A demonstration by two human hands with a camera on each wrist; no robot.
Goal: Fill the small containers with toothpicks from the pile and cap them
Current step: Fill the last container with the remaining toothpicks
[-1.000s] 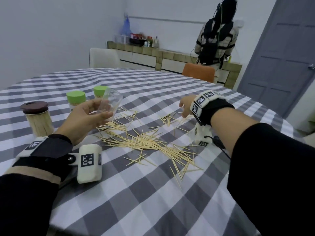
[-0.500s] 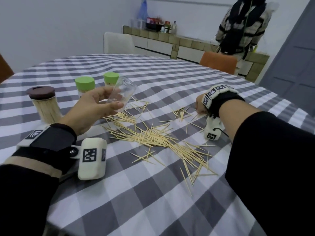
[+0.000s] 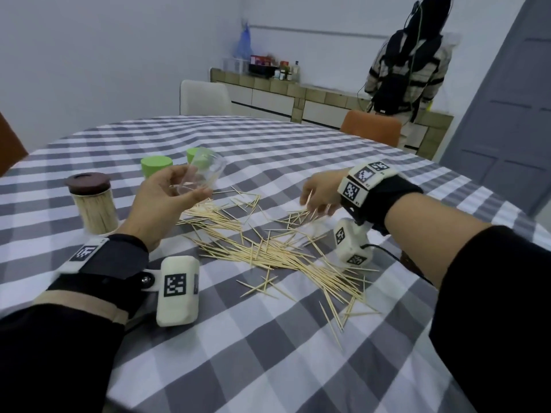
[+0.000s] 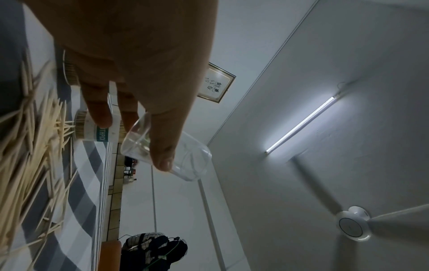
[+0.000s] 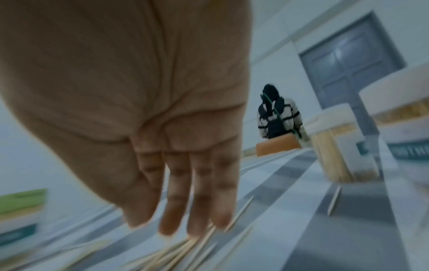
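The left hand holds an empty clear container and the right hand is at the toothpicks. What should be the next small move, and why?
Probably the right hand should close its fingers on a small bunch of toothpicks under it. The clear container in the left hand looks empty, tilted with its mouth toward the pile, so it seems ready to receive them.

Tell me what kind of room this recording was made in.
Most likely a home dining room: a round table under a checked cloth, dining chairs around it, a low sideboard along the wall holding bottles, and a ceiling fan overhead.
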